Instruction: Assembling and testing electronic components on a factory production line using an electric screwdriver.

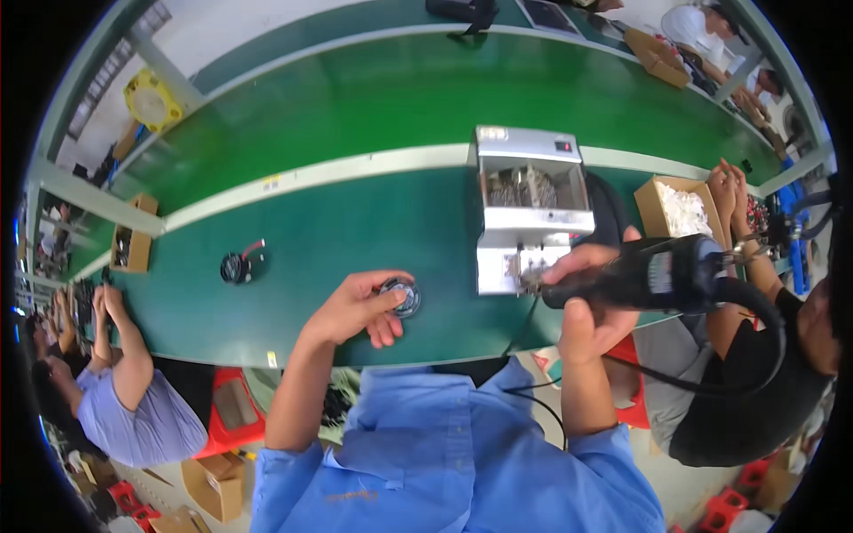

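Over the near edge of the green bench, my left hand (354, 309) grips a small round black part (406, 298), its thumb across the top face. My right hand (590, 330) is wrapped round a black electric screwdriver (657, 274) held nearly level. The screwdriver's nose points left, close to the front outlet of a silver screw feeder (536, 220); whether its tip touches a screw there I cannot tell. Small metal screws (524, 186) show through the feeder's window. A second round black part (235, 268) with red wires lies on the bench to the left.
Behind the feeder's right side stands a cardboard box (653, 206) of white pieces. The screwdriver's black cable (775, 342) loops down at the right. Co-workers sit on both sides, one with a sleeve (147, 417) at left. A pale rail (355, 169) runs along the bench's back.
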A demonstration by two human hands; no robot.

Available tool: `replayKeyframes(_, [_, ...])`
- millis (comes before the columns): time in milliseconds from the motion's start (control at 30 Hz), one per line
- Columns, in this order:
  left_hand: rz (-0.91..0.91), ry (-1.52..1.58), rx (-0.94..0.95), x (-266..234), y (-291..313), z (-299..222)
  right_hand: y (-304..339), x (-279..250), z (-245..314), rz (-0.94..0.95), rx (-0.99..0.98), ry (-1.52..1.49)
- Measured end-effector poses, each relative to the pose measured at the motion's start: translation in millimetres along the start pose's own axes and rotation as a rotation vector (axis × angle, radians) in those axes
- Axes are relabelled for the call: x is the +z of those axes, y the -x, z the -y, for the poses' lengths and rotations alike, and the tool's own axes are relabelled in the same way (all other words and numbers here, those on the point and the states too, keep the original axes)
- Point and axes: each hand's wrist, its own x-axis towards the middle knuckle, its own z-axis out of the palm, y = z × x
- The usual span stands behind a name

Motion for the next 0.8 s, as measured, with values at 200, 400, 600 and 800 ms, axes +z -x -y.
replayKeyframes(200, [0.119,-0.004,0.007,-6.0,1.6,11.2,-8.1,0.0,22.6,0.248,0.037,-0.442])
replayKeyframes(400, [0.205,0.014,-0.007,-4.2,-0.1,12.8,-5.9,1.4,29.3,0.223,0.101,-0.573])
replayKeyframes(600, [0.23,0.072,-0.009,25.7,6.1,14.5,-18.7,-3.5,24.4,0.268,0.048,-0.37])
replayKeyframes(800, [0.243,0.011,0.027,62.4,-8.9,21.7,-47.5,2.0,27.7,0.166,0.002,-0.161])
